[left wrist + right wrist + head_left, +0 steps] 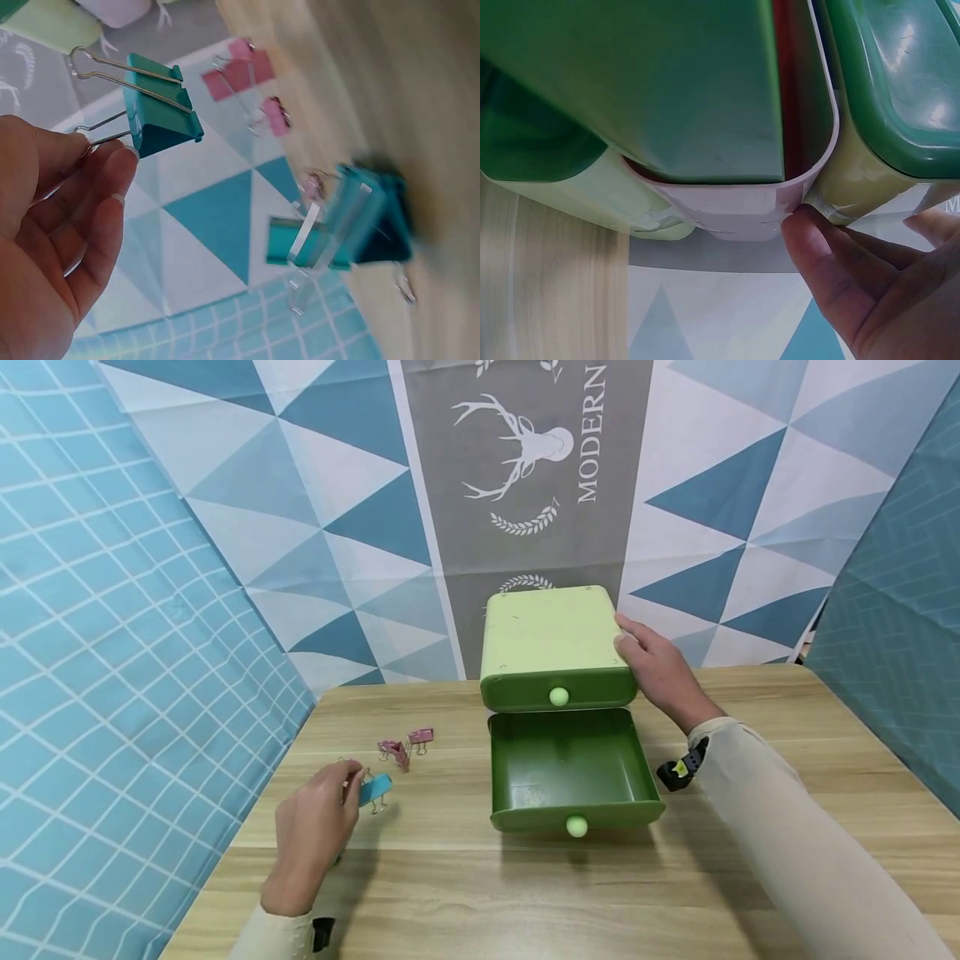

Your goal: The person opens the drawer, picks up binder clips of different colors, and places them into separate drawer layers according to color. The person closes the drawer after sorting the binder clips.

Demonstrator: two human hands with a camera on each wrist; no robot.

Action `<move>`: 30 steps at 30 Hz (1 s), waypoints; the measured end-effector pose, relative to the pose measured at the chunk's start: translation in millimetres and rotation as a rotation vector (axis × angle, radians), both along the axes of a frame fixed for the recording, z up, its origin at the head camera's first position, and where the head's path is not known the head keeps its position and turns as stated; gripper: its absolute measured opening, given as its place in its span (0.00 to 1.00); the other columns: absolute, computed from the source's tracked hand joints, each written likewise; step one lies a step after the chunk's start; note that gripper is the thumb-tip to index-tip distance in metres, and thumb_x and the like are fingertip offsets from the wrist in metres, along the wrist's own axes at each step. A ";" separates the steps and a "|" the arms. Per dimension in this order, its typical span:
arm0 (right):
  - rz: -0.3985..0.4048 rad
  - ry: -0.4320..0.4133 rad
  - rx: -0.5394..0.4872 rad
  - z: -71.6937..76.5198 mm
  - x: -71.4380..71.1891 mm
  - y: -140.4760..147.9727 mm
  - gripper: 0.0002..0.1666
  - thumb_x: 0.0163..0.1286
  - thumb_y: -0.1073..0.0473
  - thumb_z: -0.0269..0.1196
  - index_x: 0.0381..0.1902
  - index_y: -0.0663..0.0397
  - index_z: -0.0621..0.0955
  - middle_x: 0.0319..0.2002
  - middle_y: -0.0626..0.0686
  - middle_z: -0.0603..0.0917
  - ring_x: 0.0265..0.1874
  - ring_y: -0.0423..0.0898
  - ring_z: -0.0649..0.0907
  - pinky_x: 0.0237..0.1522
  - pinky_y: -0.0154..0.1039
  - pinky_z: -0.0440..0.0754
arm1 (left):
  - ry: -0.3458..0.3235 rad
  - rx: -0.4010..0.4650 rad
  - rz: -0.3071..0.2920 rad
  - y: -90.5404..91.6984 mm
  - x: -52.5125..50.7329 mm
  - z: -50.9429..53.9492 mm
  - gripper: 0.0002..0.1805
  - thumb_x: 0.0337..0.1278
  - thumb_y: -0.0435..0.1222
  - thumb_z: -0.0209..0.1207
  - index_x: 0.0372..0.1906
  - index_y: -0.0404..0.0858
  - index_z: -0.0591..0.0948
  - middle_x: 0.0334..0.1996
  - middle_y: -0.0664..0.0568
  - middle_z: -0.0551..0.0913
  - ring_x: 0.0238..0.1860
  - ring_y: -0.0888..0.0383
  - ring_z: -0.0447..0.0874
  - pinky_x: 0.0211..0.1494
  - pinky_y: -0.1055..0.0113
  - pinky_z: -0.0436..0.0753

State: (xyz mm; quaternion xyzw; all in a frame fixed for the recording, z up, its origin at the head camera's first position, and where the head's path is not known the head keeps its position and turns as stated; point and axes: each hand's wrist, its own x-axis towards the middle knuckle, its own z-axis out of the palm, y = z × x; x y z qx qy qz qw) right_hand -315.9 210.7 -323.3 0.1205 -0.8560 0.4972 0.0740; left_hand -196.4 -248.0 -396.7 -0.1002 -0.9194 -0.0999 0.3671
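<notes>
My left hand (pixel 315 818) pinches a teal binder clip (pixel 161 112) by a wire handle, between thumb and fingertips. In the left wrist view, other teal binder clips (pixel 379 217) lie on the table below; in the head view the hand hides them. Pink binder clips (pixel 422 736) are grouped just beyond that hand. My right hand (pixel 663 677) touches the right side of a drawer unit (pixel 555 631), fingers fairly straight against it. The unit's upper drawer (pixel 525 692) is pushed in. Below, a green drawer (pixel 573 814) is pulled out, with nothing seen inside.
The drawer unit stands on a wooden table (pixel 420 893) near its back edge. A patterned cloth (pixel 360 527) hangs behind, with blue cloth at left and right. From the right wrist, the unit shows a pink middle case (pixel 735 202) between yellow-green ones.
</notes>
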 end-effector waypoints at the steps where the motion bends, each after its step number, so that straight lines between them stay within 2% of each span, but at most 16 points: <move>1: 0.000 0.000 0.001 0.0 0.1 0.1 0.38 0.78 0.33 0.41 0.80 0.36 0.55 0.78 0.47 0.56 0.77 0.51 0.53 0.71 0.63 0.54 | 0.008 -0.005 -0.010 3.1 0.2 2.1 0.05 0.59 0.33 0.68 0.39 0.37 0.86 0.30 0.47 0.88 0.19 0.57 0.81 0.13 0.63 0.69; 7: 0.003 0.001 0.004 0.5 -0.1 0.7 0.38 0.78 0.33 0.40 0.80 0.36 0.55 0.78 0.47 0.55 0.77 0.51 0.53 0.71 0.64 0.54 | 0.041 -0.022 -0.045 22.3 -0.8 11.2 0.05 0.58 0.32 0.68 0.38 0.36 0.85 0.29 0.47 0.87 0.18 0.58 0.79 0.14 0.62 0.70; 13: -0.002 -0.007 -0.001 1.1 1.0 -0.1 0.38 0.78 0.33 0.40 0.80 0.36 0.55 0.78 0.48 0.55 0.77 0.52 0.52 0.71 0.64 0.54 | 0.022 -0.033 -0.091 44.2 -8.5 25.2 0.06 0.61 0.33 0.66 0.40 0.36 0.85 0.29 0.47 0.87 0.17 0.60 0.77 0.14 0.66 0.68; 18: 0.011 -0.010 0.003 1.5 0.1 -3.7 0.38 0.78 0.32 0.40 0.80 0.36 0.55 0.78 0.48 0.55 0.77 0.52 0.53 0.71 0.64 0.54 | 0.056 -0.028 -0.143 60.9 -13.4 36.7 0.05 0.63 0.35 0.65 0.40 0.38 0.85 0.28 0.50 0.86 0.18 0.60 0.79 0.15 0.66 0.71; 24: -0.012 -0.001 0.010 1.5 1.0 -0.9 0.38 0.78 0.33 0.40 0.80 0.38 0.55 0.78 0.48 0.56 0.77 0.52 0.53 0.71 0.63 0.55 | 0.096 -0.010 -0.224 91.6 -20.4 53.2 0.06 0.66 0.37 0.64 0.39 0.38 0.86 0.28 0.51 0.86 0.22 0.59 0.83 0.19 0.64 0.75; 30: -0.010 -0.008 0.000 -0.4 0.0 -1.0 0.38 0.78 0.33 0.41 0.80 0.37 0.55 0.78 0.48 0.55 0.77 0.52 0.53 0.70 0.63 0.55 | 0.128 -0.020 -0.285 120.0 -24.8 63.5 0.05 0.67 0.36 0.63 0.39 0.39 0.85 0.27 0.52 0.86 0.21 0.59 0.82 0.17 0.65 0.73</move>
